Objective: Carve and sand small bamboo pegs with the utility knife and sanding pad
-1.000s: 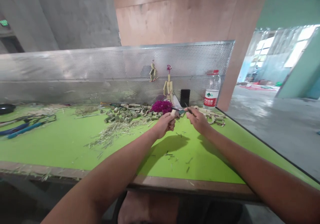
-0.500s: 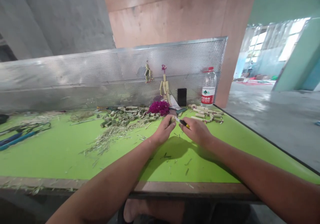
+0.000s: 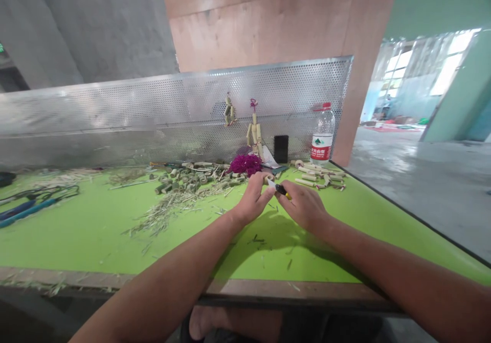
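My left hand (image 3: 252,198) is closed around a short bamboo piece (image 3: 268,179), held just above the green table (image 3: 95,230). My right hand (image 3: 303,204) grips a small knife (image 3: 279,188) with a black and yellow handle, its blade touching the bamboo piece. Both hands meet near the middle of the table, in front of a purple tuft (image 3: 245,163).
Cut bamboo segments and shavings (image 3: 184,184) lie to the left, more bamboo pieces (image 3: 320,177) to the right. A water bottle (image 3: 322,136), a black phone (image 3: 281,149) and a small bamboo figure (image 3: 254,133) stand by the perforated metal panel (image 3: 153,113). Blue-handled tools (image 3: 26,205) lie far left.
Both hands came down and a little nearer to me, and the knife's yellow and black handle now shows. The camera shifted slightly.
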`<state>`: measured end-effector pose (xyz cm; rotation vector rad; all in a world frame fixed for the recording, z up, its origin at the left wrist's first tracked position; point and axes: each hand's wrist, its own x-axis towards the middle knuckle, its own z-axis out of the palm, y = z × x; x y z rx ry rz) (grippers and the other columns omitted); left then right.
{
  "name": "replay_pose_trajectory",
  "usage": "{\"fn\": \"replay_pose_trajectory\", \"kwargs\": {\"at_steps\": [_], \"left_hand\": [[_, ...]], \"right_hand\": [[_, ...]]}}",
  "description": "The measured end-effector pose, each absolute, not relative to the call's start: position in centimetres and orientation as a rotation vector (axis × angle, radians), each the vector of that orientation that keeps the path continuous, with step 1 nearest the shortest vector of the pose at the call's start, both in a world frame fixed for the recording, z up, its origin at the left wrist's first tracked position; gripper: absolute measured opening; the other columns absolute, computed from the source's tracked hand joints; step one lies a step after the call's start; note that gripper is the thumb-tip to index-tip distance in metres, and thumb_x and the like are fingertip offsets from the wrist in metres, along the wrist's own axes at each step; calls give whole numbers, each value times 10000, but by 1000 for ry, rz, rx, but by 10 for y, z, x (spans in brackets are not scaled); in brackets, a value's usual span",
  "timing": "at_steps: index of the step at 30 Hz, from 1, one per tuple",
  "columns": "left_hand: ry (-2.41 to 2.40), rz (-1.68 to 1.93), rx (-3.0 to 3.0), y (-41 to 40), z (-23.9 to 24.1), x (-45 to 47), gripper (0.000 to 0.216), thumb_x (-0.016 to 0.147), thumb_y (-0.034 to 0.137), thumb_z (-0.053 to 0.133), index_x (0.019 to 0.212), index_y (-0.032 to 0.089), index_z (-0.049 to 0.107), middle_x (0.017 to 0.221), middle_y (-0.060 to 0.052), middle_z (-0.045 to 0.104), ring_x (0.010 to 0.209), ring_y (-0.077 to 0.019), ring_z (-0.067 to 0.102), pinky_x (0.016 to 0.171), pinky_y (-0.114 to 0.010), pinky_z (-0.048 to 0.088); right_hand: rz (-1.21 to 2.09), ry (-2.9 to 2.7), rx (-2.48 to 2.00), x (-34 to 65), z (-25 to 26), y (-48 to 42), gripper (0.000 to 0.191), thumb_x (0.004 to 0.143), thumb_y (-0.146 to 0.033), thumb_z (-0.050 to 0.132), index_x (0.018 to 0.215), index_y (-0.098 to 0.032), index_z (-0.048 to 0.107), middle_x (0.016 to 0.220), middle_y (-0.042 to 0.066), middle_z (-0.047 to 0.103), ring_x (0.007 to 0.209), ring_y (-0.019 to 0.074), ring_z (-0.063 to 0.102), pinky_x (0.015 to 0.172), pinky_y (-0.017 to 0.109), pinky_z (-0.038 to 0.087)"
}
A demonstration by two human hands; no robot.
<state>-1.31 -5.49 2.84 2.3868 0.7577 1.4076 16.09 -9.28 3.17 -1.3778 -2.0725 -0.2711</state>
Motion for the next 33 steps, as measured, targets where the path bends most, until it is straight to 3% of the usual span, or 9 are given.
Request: {"fn": "replay_pose_trajectory", "kwargs": {"at_steps": [11, 26, 33], "left_hand": [[893, 1618, 2607, -58, 35, -14, 200, 920, 389, 455, 966, 194, 469, 990, -98, 532, 927, -236, 440, 869, -353, 339], [953, 1572, 2519, -62, 39, -11, 167, 879, 365, 541, 891, 208, 487, 925, -71, 539, 862, -223, 439, 819, -343, 339], [936, 1487, 2273, -61, 38, -9, 219, 905, 367, 505, 787, 200, 425, 795, -22, 459, 743, -168, 390, 675, -283, 312]], "right_hand": [[-299, -2100, -1384, 156, 33, -101, 279, 984, -427, 395, 952, -192, 542, 815, 60, 643, 687, 184, 548, 584, 274, 228], [-387, -2082, -1396, 157, 35, -102, 292, 975, -441, 405, 899, -196, 544, 775, 58, 634, 668, 192, 549, 565, 284, 201], [-340, -2051, -1433, 160, 36, -98, 300, 983, -441, 382, 919, -198, 545, 741, 54, 624, 621, 186, 526, 550, 278, 208]]}}
